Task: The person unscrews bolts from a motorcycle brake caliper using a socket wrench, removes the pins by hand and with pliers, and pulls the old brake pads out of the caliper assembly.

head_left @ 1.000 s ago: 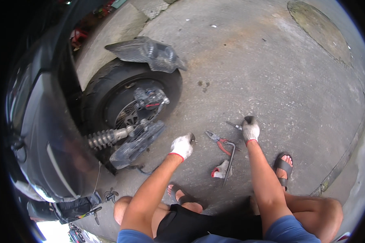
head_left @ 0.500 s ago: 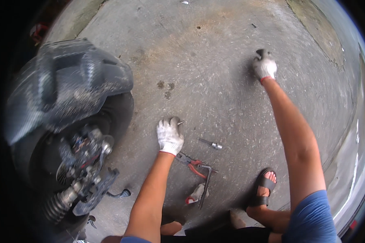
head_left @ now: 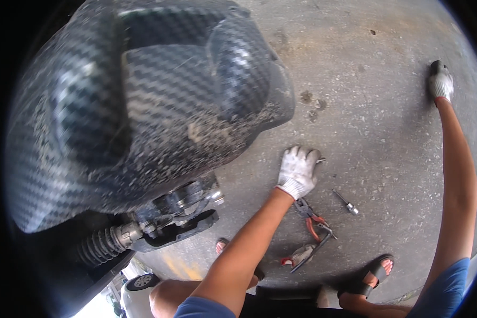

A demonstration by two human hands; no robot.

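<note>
My left hand (head_left: 299, 168), in a white knitted work glove, is low over the concrete just beyond the pliers. Its fingers are closed, and a short metal tip (head_left: 320, 160) sticks out by the thumb; the rest is hidden. Far out on the right, my right hand (head_left: 441, 84) wears a white glove with dark fingertips. Those fingers are curled in near the ground, and anything inside them is hidden. Red-handled pliers (head_left: 314, 220) lie below my left hand. An L-shaped wrench (head_left: 314, 250) rests across their handle end. A slim shaft with a silver socket end (head_left: 350, 206) lies to the right.
A dusty, carbon-patterned mudguard (head_left: 169, 90) fills the left side. Under it are mechanical parts and a coil-spring shock absorber (head_left: 103, 246). A white and red crumpled item (head_left: 301, 255) lies by the wrench. My sandalled foot (head_left: 373, 275) is at lower right. A white vehicle (head_left: 138, 291) shows at lower left.
The view has swung left and closer to the mudguard, so hands and tools appear farther right. Both hands stay closed, and the tools lie in the same arrangement.
</note>
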